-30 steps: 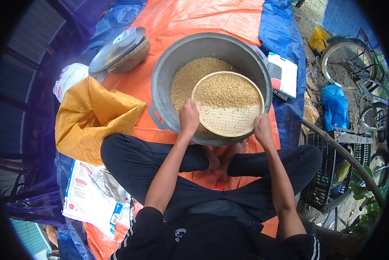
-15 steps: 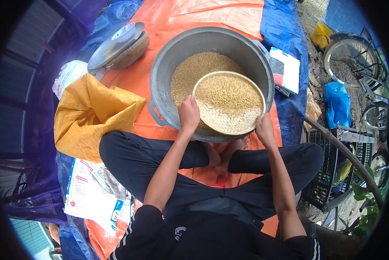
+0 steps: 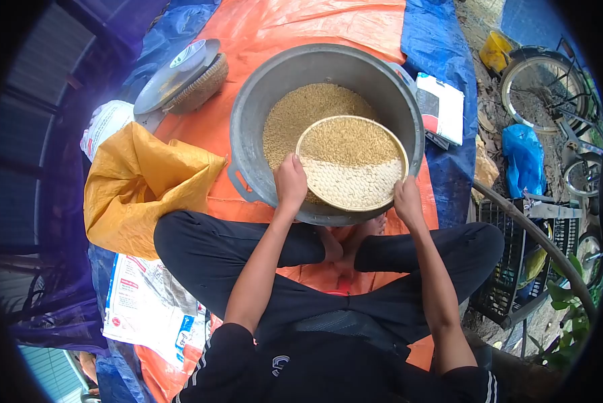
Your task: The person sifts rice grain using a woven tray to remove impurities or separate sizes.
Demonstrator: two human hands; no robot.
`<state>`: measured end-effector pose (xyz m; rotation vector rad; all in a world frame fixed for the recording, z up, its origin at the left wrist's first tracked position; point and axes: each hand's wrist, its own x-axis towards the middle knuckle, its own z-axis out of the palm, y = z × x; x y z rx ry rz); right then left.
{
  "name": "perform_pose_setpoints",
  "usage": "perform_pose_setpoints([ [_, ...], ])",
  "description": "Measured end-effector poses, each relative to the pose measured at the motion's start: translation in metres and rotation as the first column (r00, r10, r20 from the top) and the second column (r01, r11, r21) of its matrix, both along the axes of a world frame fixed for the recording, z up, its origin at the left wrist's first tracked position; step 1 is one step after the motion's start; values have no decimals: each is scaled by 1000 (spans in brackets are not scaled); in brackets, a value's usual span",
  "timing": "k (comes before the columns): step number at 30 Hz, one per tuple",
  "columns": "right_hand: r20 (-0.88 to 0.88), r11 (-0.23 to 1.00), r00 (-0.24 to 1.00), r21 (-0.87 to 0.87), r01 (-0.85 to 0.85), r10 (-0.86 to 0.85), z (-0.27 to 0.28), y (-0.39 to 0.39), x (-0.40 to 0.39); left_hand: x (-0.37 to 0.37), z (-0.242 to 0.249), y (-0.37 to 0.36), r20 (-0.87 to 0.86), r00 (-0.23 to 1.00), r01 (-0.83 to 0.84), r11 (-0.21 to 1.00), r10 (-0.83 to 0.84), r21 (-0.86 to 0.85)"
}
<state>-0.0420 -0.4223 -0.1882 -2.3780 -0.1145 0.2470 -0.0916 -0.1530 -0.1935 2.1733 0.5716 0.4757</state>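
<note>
A round woven winnowing basket (image 3: 355, 183) is held over the near right part of a large grey tub (image 3: 248, 121). My left hand (image 3: 291, 181) is closed on its left rim, and my right hand (image 3: 407, 199) grips the rim at the lower right. Golden grain (image 3: 352, 141) lies in the far half of the basket, while the near half shows bare pale weave with a few stray grains. More grain (image 3: 318, 101) covers the bottom of the tub, partly hidden behind the basket.
An orange-yellow sack (image 3: 140, 181) lies left of the tub, with a basket (image 3: 197, 84) under a grey lid and a bowl (image 3: 189, 55) beyond it. White printed bags (image 3: 147, 302) lie nearer. At right are a folded white bag (image 3: 441, 107), a black crate (image 3: 499, 269) and a bicycle (image 3: 543, 94).
The grain in the winnowing basket has shifted toward the far side and settled, baring more weave near me. Both hands keep their grip, with the basket slightly lower and left.
</note>
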Motion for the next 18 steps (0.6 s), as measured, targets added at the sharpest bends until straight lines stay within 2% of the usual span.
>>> perform_pose_setpoints([
  [2,14,999,1000,40,12,-13,16,5,1,3,11,-2,48,999,-4,1000,5,-25],
  [4,117,977,987,199,82,-107,35,12,-2,9,23,-7,444,890,-127,991,99,34],
  [5,120,977,987,198,83,-108,31,10,1,10,21,-7,447,889,-126,991,98,32],
  [7,64,994,996,100,50,-57,15,6,7,10,16,-4,341,939,-74,996,51,57],
  [8,37,997,998,74,38,-40,8,4,7,8,16,-5,198,979,-62,998,57,19],
  [9,40,997,999,77,33,-36,8,5,6,8,13,-1,201,978,-67,998,62,21],
  [11,3,1000,1000,25,19,-19,5,3,4,6,4,3,13,1000,-4,1000,3,30],
  [14,57,999,998,-30,-39,41,-1,-3,2,4,-6,6,-50,999,14,999,-12,44],
  [15,54,999,998,-31,-40,42,1,-3,0,2,-1,3,-53,999,13,999,-11,43],
  [17,135,987,991,161,3,-25,15,2,-1,3,18,-4,203,978,-36,998,44,-43],
  [18,133,987,991,160,3,-24,26,6,-2,5,20,-6,201,978,-36,998,44,-44],
])
